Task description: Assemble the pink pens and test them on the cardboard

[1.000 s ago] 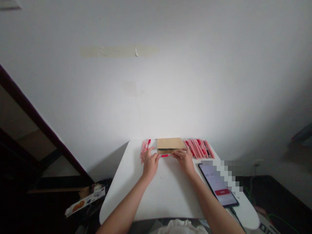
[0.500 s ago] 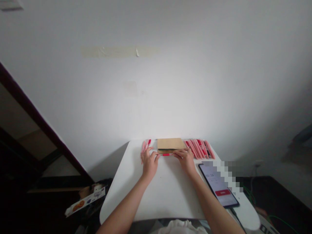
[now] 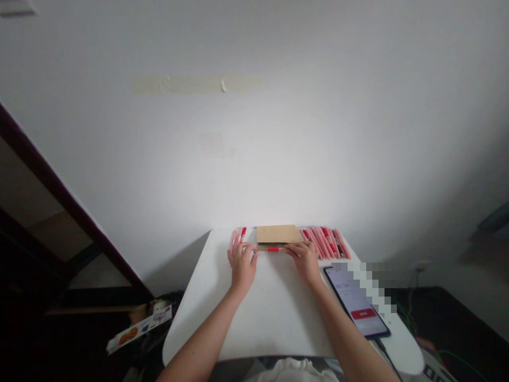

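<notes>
A slim pen with a red middle section lies crosswise between my two hands, just in front of a flat brown cardboard piece that has a dark gap along its near edge. My left hand pinches the pen's left end between thumb and finger. At the other end, the fingers of my right hand close on it. Beyond my left hand lie a few pink and red pens, partly hidden by its fingers. Next to my right hand is a row of several pink, red and dark pens.
The white table stands against a pale wall. A phone with a cable lies at the right side of the table. Left of the table, low down, is a printed box among dark clutter.
The pen has shifted slightly away from me, toward the brown cardboard, and a little to the right. My hands moved only slightly, keeping hold of its ends.
</notes>
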Demonstrator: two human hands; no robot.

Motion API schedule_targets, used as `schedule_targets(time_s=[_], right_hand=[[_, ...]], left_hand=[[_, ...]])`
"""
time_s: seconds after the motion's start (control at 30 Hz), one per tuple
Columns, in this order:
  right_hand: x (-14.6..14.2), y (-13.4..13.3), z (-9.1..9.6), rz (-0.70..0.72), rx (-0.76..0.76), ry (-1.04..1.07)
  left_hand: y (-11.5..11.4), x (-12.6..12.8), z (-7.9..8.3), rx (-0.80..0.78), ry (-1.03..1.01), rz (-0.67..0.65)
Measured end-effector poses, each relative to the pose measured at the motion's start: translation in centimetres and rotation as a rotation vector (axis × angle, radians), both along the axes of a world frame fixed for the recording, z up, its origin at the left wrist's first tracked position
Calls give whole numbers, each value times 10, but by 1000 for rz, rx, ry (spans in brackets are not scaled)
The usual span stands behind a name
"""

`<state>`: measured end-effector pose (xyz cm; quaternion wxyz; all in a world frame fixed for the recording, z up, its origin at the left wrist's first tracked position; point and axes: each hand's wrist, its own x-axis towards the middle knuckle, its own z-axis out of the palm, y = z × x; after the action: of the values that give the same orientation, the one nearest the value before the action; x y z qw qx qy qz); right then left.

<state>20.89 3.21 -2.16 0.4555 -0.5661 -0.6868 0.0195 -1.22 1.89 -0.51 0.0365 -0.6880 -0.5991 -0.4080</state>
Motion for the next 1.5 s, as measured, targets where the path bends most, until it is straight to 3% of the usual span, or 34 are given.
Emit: schedule_targets(time_s=[0.43, 1.23, 1.5], right_hand=[[0, -5, 7, -63, -20, 5], [0, -4, 7, -40, -19, 19], [0, -4, 5, -29, -13, -8]], left_hand=[[-2, -1, 2, -85, 73, -36], [-3, 2, 0, -159, 108, -30], [1, 0, -3, -77, 83, -17]])
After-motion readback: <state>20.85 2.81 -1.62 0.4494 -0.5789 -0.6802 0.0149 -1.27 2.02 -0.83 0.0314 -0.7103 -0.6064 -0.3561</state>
